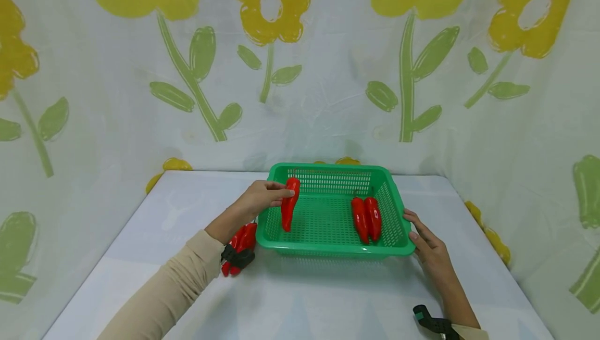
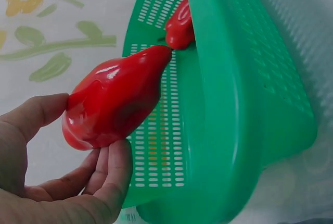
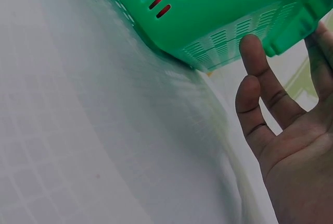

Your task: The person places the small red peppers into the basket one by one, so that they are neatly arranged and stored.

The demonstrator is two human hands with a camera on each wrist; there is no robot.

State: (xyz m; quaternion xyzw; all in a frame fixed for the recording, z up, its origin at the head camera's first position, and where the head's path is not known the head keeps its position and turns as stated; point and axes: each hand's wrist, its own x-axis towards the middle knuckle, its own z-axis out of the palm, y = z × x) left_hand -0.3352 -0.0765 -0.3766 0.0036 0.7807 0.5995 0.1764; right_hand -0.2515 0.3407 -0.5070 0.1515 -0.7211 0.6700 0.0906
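My left hand (image 1: 263, 198) pinches a glossy red pepper (image 1: 290, 202) between thumb and fingers, above the left part of a green plastic basket (image 1: 323, 250). In the left wrist view the pepper (image 2: 117, 99) points its narrow end toward the basket. Two more red peppers (image 1: 366, 220) lie side by side inside the basket at the right. At the basket's right rim my right hand (image 1: 431, 249) touches with fairly straight fingers; in the right wrist view two fingers (image 3: 268, 83) stand apart from the basket wall.
More red peppers (image 1: 247, 236) lie on the white table (image 1: 300, 303) left of the basket, partly hidden by the left wrist and its black strap (image 1: 238, 257). A flower-patterned curtain (image 1: 319, 105) hangs behind the table and at both sides.
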